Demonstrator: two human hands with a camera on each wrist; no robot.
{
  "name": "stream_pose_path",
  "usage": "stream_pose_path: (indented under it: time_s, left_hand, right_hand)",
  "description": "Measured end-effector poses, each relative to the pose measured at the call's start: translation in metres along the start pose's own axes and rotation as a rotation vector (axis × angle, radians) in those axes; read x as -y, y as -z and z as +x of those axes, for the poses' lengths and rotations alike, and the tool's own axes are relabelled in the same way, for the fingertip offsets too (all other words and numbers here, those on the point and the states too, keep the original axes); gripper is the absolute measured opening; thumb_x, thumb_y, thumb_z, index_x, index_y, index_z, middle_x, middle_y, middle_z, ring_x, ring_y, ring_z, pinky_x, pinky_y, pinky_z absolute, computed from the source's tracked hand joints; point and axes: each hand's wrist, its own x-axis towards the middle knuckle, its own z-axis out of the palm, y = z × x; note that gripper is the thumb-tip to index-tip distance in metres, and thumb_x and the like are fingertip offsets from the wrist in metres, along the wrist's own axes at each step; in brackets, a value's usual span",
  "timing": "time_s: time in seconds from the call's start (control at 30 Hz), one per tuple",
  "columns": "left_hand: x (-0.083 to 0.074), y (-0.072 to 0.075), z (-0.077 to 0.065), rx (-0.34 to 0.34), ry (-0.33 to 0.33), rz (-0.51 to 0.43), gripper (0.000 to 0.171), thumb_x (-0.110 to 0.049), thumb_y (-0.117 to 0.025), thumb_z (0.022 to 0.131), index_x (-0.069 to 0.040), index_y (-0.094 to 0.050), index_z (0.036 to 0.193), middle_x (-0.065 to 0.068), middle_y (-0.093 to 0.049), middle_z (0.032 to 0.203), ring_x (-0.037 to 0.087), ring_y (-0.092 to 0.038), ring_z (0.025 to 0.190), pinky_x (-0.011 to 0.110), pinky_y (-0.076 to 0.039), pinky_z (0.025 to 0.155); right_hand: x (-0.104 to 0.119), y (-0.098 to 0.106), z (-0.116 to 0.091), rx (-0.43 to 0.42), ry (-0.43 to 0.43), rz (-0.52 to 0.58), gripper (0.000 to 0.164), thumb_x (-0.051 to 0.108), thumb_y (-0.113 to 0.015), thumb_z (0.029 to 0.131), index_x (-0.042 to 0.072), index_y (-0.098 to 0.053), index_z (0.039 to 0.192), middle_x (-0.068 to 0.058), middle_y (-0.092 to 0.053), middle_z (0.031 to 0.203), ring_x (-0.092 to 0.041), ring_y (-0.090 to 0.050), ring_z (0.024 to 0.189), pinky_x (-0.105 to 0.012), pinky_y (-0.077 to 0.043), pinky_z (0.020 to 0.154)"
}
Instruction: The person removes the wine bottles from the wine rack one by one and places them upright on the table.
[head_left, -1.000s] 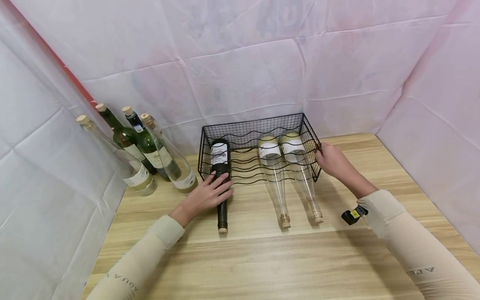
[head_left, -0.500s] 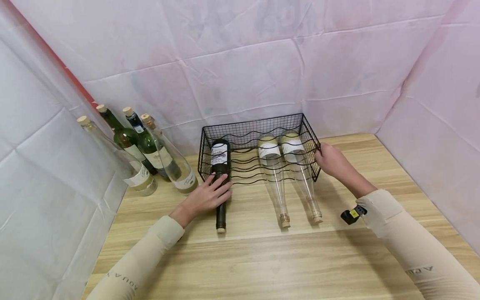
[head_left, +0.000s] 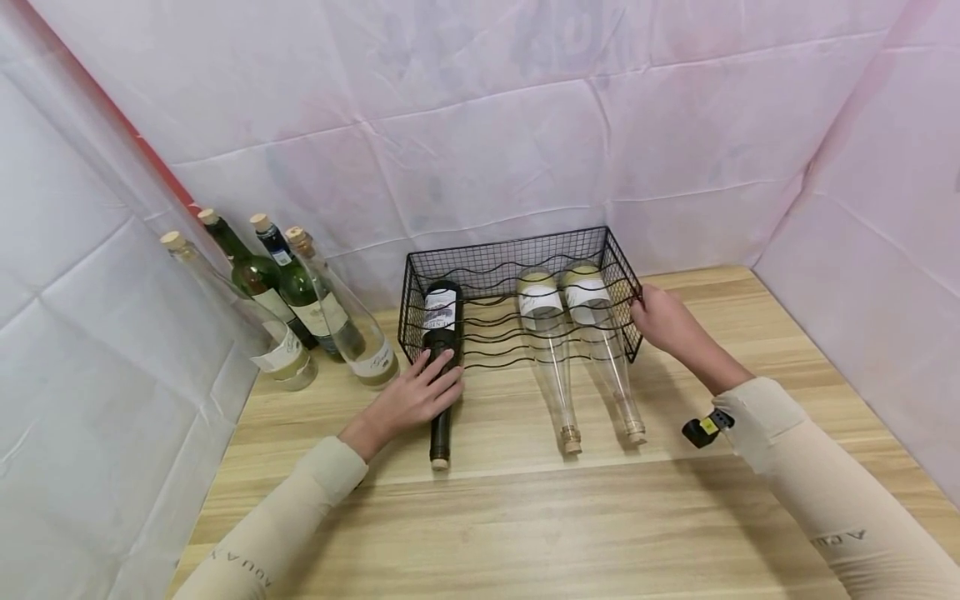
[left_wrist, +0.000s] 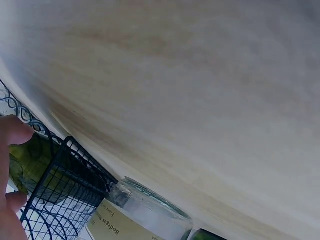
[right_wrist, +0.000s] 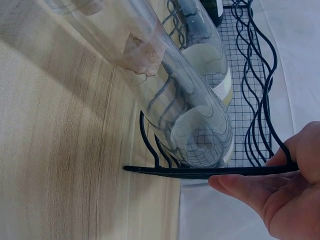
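Observation:
A dark wine bottle (head_left: 441, 312) lies at the left end of the black wire rack (head_left: 510, 244), its corked neck toward me. My left hand (head_left: 416, 396) grips it below the label, fingers over the top. In the left wrist view, a thumb and finger show at either side of the greenish bottle (left_wrist: 31, 162). My right hand (head_left: 662, 321) holds the rack's right end; in the right wrist view the fingers pinch its black frame (right_wrist: 200, 172). Two clear corked bottles, one (head_left: 551, 358) and another (head_left: 607, 354) to its right, lie side by side in the rack.
Left of the rack stand two clear corked bottles, one (head_left: 281, 354) and another (head_left: 375, 358), with two green ones, one (head_left: 258, 275) and another (head_left: 303, 292), behind them. White cloth walls (head_left: 480, 125) enclose the wooden table (head_left: 540, 533) at the back and sides.
The dark bottle's neck has swung slightly left, with my left hand still on it. My right hand and the rack look almost unmoved.

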Motion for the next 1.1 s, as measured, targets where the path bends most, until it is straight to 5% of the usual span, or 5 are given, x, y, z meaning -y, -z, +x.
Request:
stream_pose_path:
  time_s: [1.1]
  left_hand:
    - [-0.007, 0.030, -0.003, -0.120, -0.063, -0.109, 0.041, 0.004, -0.030, 0.094, -0.007, -0.063, 0.116, 0.013, -0.058, 0.129, 0.041, -0.049, 0.119, 0.052, -0.046, 0.095]
  right_hand:
    - [0.000, 0.000, 0.001, -0.008, -0.002, -0.018, 0.017, 0.006, -0.037, 0.096, -0.005, -0.046, 0.087, -0.013, -0.044, 0.067, -0.027, -0.044, 0.057, -0.037, -0.038, 0.047]
